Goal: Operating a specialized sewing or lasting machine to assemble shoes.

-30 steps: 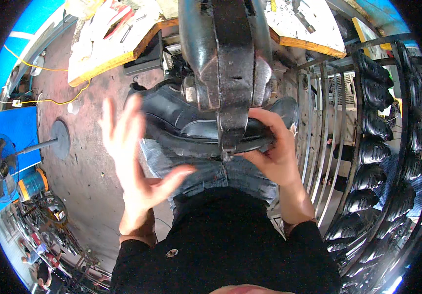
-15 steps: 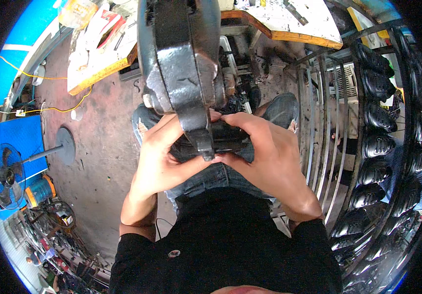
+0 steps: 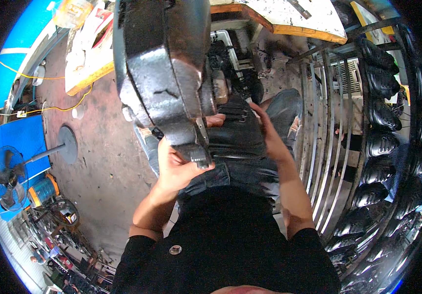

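Observation:
A black shoe [image 3: 235,142] lies over my lap, under a big dark metal machine head [image 3: 164,73] that hangs in front of me. My left hand [image 3: 174,169] is curled around the shoe's near left end, just below the machine's lower tip [image 3: 197,157]. Along the shoe's right side lies my right hand [image 3: 269,134], fingers pointing away from me and pressing on it. The machine hides part of the shoe's left side.
A metal rack [image 3: 319,161] on my right holds several black shoes [image 3: 380,147]. A wooden table with a white top [image 3: 289,19] stands ahead. To the left are a standing fan [image 3: 7,174], its round base [image 3: 67,144], a yellow cable [image 3: 49,109] and bare concrete floor [image 3: 108,181].
My left hand, open beside the shoe a second ago, has closed on it. The shoe has turned lengthwise under the machine, and my right hand has slid along its right side.

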`<act>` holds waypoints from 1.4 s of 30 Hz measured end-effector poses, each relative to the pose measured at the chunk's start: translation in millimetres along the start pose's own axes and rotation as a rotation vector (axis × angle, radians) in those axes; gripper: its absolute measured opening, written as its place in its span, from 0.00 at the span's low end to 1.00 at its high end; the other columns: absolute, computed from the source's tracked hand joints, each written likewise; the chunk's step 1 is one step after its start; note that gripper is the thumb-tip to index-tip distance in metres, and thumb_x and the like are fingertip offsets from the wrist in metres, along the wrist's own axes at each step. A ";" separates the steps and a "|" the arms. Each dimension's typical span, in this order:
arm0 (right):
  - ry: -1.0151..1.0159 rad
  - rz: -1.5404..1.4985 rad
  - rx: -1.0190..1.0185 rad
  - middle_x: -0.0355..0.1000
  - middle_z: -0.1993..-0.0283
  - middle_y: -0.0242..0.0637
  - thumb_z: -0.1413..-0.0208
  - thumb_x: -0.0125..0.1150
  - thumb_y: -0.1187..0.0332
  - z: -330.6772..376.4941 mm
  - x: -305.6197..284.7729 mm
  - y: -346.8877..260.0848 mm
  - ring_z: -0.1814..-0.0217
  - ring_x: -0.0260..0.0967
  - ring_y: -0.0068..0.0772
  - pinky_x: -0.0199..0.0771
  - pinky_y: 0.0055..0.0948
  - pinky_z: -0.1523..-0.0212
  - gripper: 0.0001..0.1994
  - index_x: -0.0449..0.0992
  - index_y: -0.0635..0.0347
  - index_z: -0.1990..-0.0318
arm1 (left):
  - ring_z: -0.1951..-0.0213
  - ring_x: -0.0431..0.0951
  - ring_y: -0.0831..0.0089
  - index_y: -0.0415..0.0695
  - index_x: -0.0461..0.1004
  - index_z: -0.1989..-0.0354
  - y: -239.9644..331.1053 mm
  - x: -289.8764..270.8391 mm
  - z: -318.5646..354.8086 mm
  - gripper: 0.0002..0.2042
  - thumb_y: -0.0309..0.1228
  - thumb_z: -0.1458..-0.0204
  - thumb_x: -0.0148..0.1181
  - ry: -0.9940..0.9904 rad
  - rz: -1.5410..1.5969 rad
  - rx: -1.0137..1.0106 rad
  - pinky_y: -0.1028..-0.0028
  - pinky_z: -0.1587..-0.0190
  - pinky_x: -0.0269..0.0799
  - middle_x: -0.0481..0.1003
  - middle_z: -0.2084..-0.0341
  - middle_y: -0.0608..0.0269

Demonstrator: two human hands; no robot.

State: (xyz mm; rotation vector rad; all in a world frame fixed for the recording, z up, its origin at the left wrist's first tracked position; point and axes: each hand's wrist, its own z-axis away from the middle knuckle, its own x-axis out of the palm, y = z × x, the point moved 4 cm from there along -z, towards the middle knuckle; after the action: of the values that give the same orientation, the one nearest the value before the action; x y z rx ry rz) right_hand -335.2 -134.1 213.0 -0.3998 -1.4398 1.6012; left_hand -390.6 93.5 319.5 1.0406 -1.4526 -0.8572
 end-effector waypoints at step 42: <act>0.158 0.663 -0.490 0.56 0.30 0.55 0.67 0.82 0.69 11.4 99.6 -142.6 0.28 0.56 0.55 0.59 0.44 0.31 0.47 0.65 0.56 0.33 | 0.28 0.54 0.53 0.40 0.53 0.27 26.3 -119.6 69.9 0.34 0.31 0.42 0.56 0.659 -0.199 0.237 0.55 0.26 0.46 0.55 0.29 0.45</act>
State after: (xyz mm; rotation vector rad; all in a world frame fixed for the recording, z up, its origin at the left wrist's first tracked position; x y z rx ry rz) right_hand -338.4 -77.5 377.9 -1.3732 -1.6665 1.6340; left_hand -461.9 212.0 291.9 1.4930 -0.9078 -0.4109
